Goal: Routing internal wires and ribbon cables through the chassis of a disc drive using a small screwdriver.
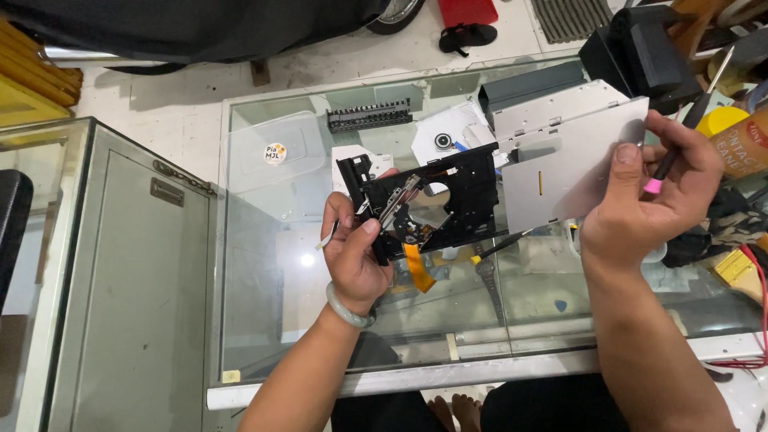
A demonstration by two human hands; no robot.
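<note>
My left hand (352, 252) grips a black plastic optical-drive tray frame (464, 192) by its lower left corner; the frame carries metal rails, a lens unit and an orange ribbon cable (416, 268) hanging below. A thin white stick pokes out between its fingers. My right hand (652, 196) holds a flat grey metal cover plate (560, 172) by its right edge, and the same hand also keeps a black-shafted screwdriver with a pink end (668, 164). The plate sits just right of the frame, touching or nearly touching it.
Both hands work above a glass-topped counter (272, 264). On it lie a black screwdriver-bit holder (370, 117), a clear plastic box (276, 148), white paper, a silver drive casing (552, 108), a black box (640, 52) and cluttered tools and cables at right. A grey cabinet stands left.
</note>
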